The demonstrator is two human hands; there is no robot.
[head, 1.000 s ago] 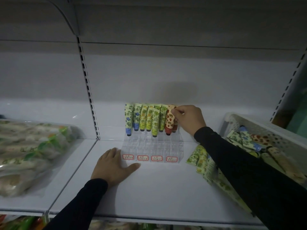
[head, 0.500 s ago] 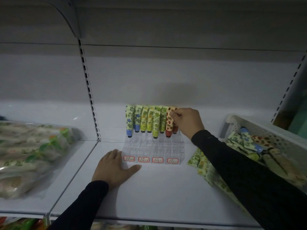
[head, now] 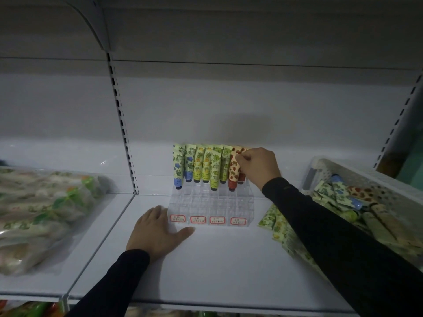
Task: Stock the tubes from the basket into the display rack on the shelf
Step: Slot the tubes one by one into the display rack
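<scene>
The right hand [head: 257,167] is at the back right corner of the rack [head: 210,202], its fingers pinching the top of a red strawberry tube [head: 234,170]. That tube stands nearly upright, long axis vertical, cap down in the rightmost column, with a second red tube just behind it, mostly hidden by the hand. Judging by this, the tube is being seated in its slot, so the move ahead turns on a straight downward push followed by letting go. The left hand [head: 155,232] lies flat and spread on the shelf [head: 217,271], palm down, holding nothing; its thumb reaches along the rack's front left corner, seemingly steadying it, though real contact cannot be made out. The back rows already hold blue, yellow and green tubes standing side by side, while the front rows are bare. The remaining stock lies to the right: loose tubes [head: 274,223] on the shelf beside the rack, partly under the right sleeve, and more in the basket [head: 389,179]. The right hand is the nearer one for fetching them.
</scene>
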